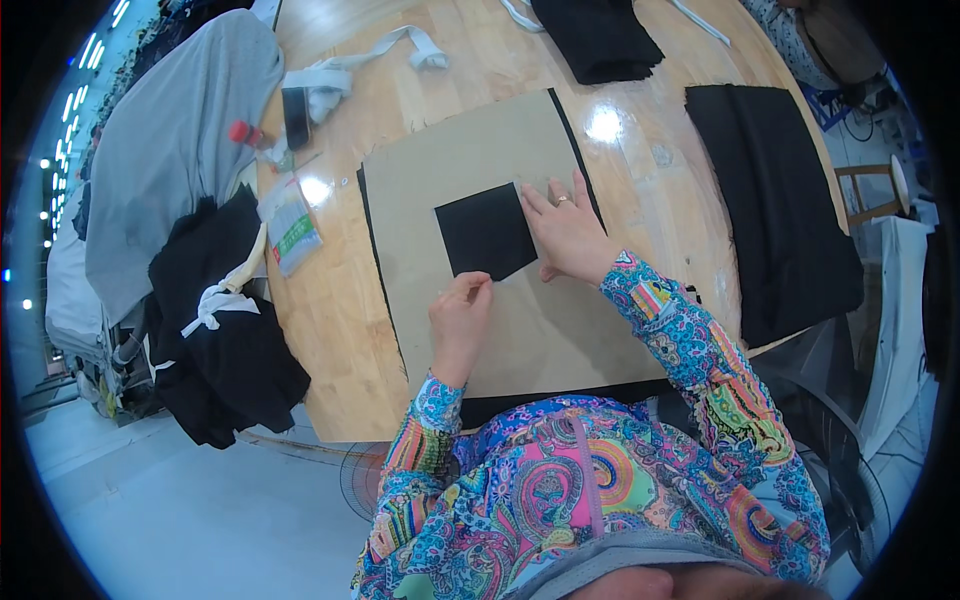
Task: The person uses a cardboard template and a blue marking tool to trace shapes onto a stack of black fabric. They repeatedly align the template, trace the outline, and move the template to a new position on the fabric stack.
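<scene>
A black pocket-shaped fabric piece [487,232] lies on a large tan sheet [410,190], its lower edge coming to a blunt point. Black fabric [566,115] shows from beneath the sheet along its edges. At the lower left edge of the small piece, my left hand [462,322] is closed in a pinch, thumb and forefinger on its border. My right hand [572,232] lies flat with fingers spread, its fingertips along the piece's right edge and its palm over the sheet.
Folded black fabric [775,205] lies at the right, with another black piece [598,40] at the far side. On the left are a white strip [385,50], a red-capped bottle [250,135], a plastic packet [292,228], black cloth [225,330] and grey cloth [190,130].
</scene>
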Motion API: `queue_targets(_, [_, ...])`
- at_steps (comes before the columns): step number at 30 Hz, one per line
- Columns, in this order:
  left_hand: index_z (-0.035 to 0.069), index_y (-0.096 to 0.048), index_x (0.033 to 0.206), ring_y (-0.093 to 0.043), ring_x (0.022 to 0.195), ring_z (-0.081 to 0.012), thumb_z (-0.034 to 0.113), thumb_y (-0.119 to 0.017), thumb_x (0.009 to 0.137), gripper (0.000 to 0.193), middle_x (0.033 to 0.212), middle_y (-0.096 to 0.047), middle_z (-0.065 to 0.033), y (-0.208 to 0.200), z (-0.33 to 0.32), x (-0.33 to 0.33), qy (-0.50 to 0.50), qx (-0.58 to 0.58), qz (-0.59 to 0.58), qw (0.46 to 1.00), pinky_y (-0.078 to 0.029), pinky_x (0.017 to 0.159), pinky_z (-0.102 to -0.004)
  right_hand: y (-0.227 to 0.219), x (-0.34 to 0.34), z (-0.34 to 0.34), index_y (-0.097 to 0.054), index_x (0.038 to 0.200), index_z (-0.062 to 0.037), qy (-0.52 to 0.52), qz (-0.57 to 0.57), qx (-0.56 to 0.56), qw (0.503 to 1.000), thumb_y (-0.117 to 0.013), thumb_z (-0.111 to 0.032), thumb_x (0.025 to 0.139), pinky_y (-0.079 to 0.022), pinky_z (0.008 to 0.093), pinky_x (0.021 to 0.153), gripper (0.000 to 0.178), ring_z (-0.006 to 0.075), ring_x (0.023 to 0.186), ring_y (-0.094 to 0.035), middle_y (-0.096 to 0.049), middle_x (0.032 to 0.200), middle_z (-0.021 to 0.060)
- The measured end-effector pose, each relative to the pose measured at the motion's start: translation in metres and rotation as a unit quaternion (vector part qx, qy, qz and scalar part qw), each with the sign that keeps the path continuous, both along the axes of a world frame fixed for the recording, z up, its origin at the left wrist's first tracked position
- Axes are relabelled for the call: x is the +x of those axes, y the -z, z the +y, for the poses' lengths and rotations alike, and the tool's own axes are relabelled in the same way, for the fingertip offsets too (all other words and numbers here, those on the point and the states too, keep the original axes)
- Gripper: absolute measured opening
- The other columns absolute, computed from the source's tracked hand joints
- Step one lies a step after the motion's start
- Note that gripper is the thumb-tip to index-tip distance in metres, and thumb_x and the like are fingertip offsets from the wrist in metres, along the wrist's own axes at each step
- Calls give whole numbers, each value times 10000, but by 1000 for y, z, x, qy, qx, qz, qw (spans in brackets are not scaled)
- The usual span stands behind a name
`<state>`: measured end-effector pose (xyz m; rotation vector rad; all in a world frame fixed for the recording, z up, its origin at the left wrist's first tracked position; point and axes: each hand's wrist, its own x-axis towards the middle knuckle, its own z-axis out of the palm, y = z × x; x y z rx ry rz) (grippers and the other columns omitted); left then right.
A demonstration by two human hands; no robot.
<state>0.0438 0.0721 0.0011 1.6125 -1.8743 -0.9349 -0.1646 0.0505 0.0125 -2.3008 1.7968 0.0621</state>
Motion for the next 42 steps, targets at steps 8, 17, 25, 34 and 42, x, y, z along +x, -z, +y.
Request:
queue_targets(8, [8,-692,917,-646,665,-104,98,-657,836,126,741,-696,-77,2,-12,33,-69,-29,-4,997,-503,626,-251,2,-1,1,-445,1335,47,0,-4,-2,1000,-888,-343,447,-109,641,1100,1065,407,1291,-400,-430,1393,138])
queue_targets(17, [0,-680,941,-654,730,-114,86,-649,851,129,803,-696,-83,6,-8,25,-86,58,165,981,-504,666,-249,1,0,0,-422,1354,47,1,-10,2,1000,-887,-339,446,-115,637,1103,1092,410,1298,-393,-424,1402,139])
queue_targets(25, [-3,-669,939,-647,715,-104,78,-645,865,112,817,-688,-79,12,2,-42,15,54,176,983,-502,647,-239,0,0,0,-429,1354,38,3,-2,0,1000,-885,-332,496,-132,642,1098,1039,420,1297,-390,-415,1412,145])
queue_targets(34, [5,-673,935,-653,685,-137,92,-638,864,117,810,-683,-100,14,1,-47,32,42,127,990,-501,625,-257,1,-1,0,-449,1341,36,3,3,3,1000,-869,-346,527,-132,648,1095,992,424,1300,-382,-412,1417,145])
queue_targets(42, [-4,-676,909,-618,650,-99,75,-649,854,100,751,-673,-62,11,1,-42,42,-15,88,995,-488,592,-240,3,-1,1,-452,1338,38,4,-8,-3,1000,-878,-331,508,-128,647,1096,1003,422,1306,-377,-417,1412,141])
